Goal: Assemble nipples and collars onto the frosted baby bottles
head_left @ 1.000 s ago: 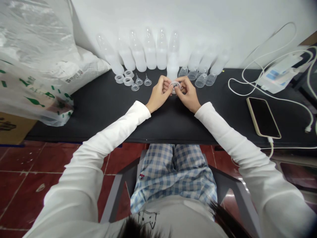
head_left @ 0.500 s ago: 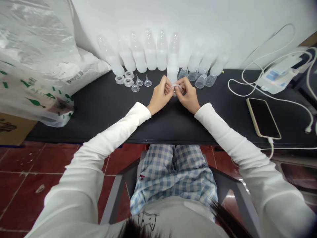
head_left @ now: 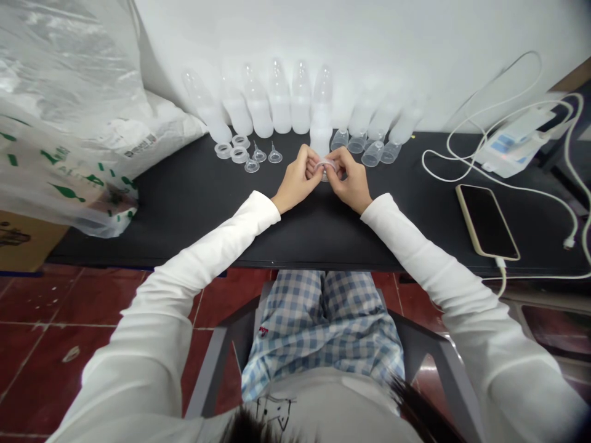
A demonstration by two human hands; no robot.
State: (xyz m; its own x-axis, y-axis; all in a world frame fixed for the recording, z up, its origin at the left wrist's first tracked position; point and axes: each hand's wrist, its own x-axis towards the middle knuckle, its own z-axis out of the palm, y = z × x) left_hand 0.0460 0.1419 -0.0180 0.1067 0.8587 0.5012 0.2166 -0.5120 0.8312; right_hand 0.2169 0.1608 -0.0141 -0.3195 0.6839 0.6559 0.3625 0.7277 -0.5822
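Observation:
Above the black table, my left hand (head_left: 300, 177) and my right hand (head_left: 351, 179) meet, fingers closed around a translucent bottle ring (head_left: 327, 164). Just under it a clear silicone teat (head_left: 324, 178) shows between my thumbs; the fingers partly hide both. Directly behind my hands stands a white baby bottle (head_left: 321, 126) with a clear domed cap. To the left lie loose rings (head_left: 239, 154) and several teats (head_left: 275, 155) with their tips up. On the right, clear caps (head_left: 372, 154) stand in front of more white bottles (head_left: 406, 126).
More capped bottles (head_left: 261, 117) line the wall. A phone (head_left: 488, 221) on a charging cable and a white power strip (head_left: 512, 147) with looping cords lie at right. Plastic bags (head_left: 64, 178) and a cardboard box (head_left: 28, 240) fill the left. The table's front edge is near my lap.
Both hands keep their hold on the ring and teat, with only slight finger movement. The whole view has shifted a little.

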